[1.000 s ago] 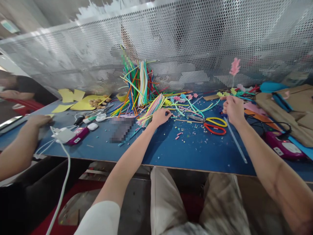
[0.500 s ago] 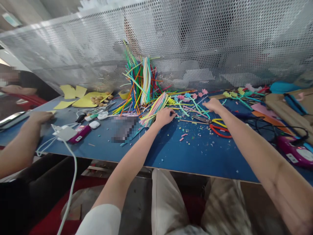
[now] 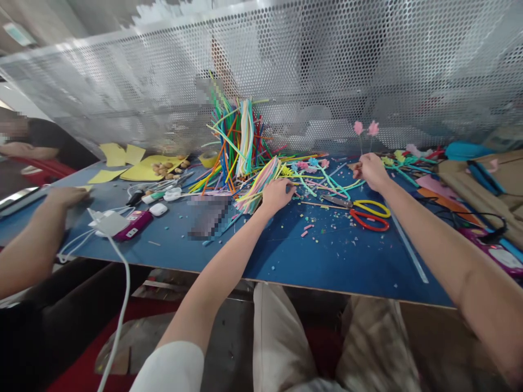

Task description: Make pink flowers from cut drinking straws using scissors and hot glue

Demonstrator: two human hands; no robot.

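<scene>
Two pink fluffy flowers [image 3: 372,129] on thin stems stand upright above my right hand [image 3: 372,170], whose fingers are closed round the stems. From beneath that forearm a pale grey-blue strip [image 3: 411,247] slants toward the table's front; whether it is held or lies there I cannot tell. My left hand [image 3: 278,195] rests by a bundle of pastel pipe cleaners [image 3: 261,184], its fingers curled together, and what they grip is hidden. Between my hands lie blue and pink flowers [image 3: 312,162] with green stems, plus scissors [image 3: 370,213] with red and yellow handles.
Many coloured pipe cleaners [image 3: 232,141] lean at the perforated metal screen [image 3: 327,65]. Small scraps [image 3: 306,228] dot the blue table [image 3: 294,261]. Left are a phone-like dark slab [image 3: 210,218], a purple power strip [image 3: 133,226], yellow paper [image 3: 139,169] and another person's hand [image 3: 73,196].
My right hand has moved slightly right and lifted the pink flowers off the table, so they stand upright. My left hand has barely shifted. The scissors show more fully.
</scene>
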